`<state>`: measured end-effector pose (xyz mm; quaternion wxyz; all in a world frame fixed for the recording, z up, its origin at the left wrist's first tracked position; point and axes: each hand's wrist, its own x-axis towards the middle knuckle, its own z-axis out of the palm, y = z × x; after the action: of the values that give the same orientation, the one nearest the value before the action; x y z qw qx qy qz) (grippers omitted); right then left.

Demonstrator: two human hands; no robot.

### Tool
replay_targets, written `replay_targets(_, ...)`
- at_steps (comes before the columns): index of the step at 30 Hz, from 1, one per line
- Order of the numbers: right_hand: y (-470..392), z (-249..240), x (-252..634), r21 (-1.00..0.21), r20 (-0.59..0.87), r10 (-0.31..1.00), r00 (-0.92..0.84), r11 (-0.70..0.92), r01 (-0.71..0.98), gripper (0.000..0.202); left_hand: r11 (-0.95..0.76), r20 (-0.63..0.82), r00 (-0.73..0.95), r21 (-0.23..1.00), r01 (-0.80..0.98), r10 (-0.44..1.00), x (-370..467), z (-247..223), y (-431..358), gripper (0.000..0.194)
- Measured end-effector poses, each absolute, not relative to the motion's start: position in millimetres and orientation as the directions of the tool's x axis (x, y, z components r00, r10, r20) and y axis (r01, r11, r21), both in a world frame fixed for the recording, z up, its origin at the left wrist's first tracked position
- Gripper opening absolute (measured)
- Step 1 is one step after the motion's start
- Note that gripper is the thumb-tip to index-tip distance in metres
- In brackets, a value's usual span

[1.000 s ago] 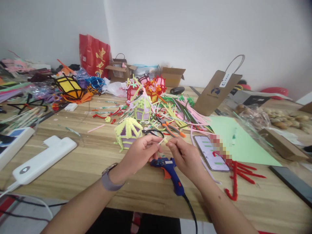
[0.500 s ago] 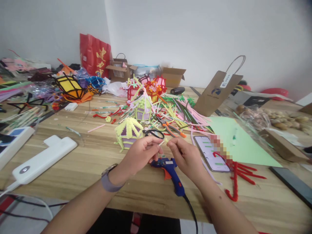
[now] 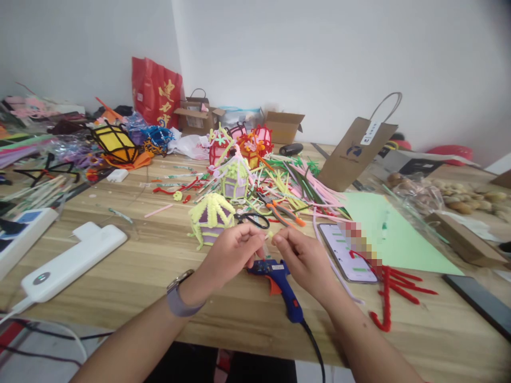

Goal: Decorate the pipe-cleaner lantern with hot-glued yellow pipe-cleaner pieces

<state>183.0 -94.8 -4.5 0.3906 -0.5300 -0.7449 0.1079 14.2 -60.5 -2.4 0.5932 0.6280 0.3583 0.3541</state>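
My left hand is closed in a pinch, with a thin whitish end showing at its fingertips. Facing it, my right hand pinches a small pale yellow fuzzy piece, probably pipe cleaner. The fingertips almost meet there and hide most of it. Just below the hands a blue glue gun with an orange trigger lies on the wooden table. Left of my fingers stands a small purple lantern-like model with a yellow fuzzy roof. Behind the hands are black-handled scissors and orange-handled pliers.
A lit phone and red pipe cleaners lie to the right, beside green paper. A white power strip is at left. Further back are lanterns, loose pipe cleaners and a paper bag.
The hands' fingertips have come slightly closer together around the small yellow piece, which sits a little lower. The view has shifted very slightly; the other things stay put.
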Motion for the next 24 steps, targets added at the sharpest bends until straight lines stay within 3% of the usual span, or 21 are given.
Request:
replay_targets(15,-99.2,-6.0,178.5,-0.564,0.489,0.853,-0.184,0.470,0.679,0.027,-0.018,-0.005,0.467,0.999,0.046,0.885,16.0,0.8,-60.8,0.028)
replay_targets(24,-99.5,-9.4,178.8,-0.552,0.518,0.819,-0.249,0.542,0.634,0.024,0.098,-0.072,0.533,0.995,-0.022,0.843,12.1,4.8,-61.4,0.028)
